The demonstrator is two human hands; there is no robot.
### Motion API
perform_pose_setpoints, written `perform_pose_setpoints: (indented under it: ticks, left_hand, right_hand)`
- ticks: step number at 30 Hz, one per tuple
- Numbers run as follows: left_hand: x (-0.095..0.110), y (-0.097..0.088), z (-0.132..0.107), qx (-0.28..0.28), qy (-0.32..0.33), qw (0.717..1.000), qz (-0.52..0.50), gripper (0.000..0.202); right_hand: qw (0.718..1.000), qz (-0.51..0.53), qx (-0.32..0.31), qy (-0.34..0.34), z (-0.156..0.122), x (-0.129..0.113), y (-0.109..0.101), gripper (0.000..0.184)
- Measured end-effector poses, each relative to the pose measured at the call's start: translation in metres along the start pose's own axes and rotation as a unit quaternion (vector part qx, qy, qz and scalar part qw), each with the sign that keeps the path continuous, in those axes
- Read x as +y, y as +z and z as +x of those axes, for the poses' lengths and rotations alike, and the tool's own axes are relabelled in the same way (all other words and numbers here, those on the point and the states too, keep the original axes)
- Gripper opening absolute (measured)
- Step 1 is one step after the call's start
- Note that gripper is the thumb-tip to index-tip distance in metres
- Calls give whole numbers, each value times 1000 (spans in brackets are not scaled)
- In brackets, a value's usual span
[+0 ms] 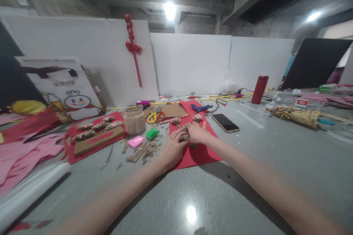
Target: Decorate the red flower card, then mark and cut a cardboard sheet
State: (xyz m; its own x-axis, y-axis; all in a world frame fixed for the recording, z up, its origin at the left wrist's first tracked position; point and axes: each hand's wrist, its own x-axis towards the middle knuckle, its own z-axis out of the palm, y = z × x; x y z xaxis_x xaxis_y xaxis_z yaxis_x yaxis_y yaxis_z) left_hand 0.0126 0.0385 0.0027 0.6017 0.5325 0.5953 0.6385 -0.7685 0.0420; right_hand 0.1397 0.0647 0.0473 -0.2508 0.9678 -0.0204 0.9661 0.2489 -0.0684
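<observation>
Head view: near the middle of the frame, both hands meet over a red sheet (200,158) lying on the grey surface (165,198). The left hand (175,147) comes from the lower left, its fingers bent and close together at a pale, many-petalled flower (186,127) that is partly covered. The right hand (197,134) comes from the lower right, fingers curled down beside the same flower. Whether either hand is gripping it, I cannot tell; the fingertips are hidden. Two similar flowers, a left one (175,120) and a right one (197,118), sit on the sheet just above the hands.

Left of centre lie a green packet (152,134), a pink packet (135,141) and a heap of brown scraps (143,152), with a tan jar (134,122) and scissors (156,116) above them. Farther left, another red piece (72,150) bears a cardboard strip (100,141) and more flowers (99,126). Right of the sheet lies a phone (225,122), with a bundle of blue cord (201,108) to its upper left. A red bottle (259,90) stands at right.
</observation>
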Motion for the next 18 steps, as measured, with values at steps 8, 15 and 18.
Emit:
perform_pose_setpoints:
  ticks: [8,15,18]
  left_hand:
    - [1,2,-1,10,13,1000,5,27]
    - [2,3,-3,14,14,1000,20,25]
    - [4,1,-3,2,10,1000,14,24]
  right_hand:
    - [1000,4,1,3,3,1,-1,43]
    - [994,32,104,5,0,15,-26,7]
    - [970,87,219,-56,-10,24,-22,10]
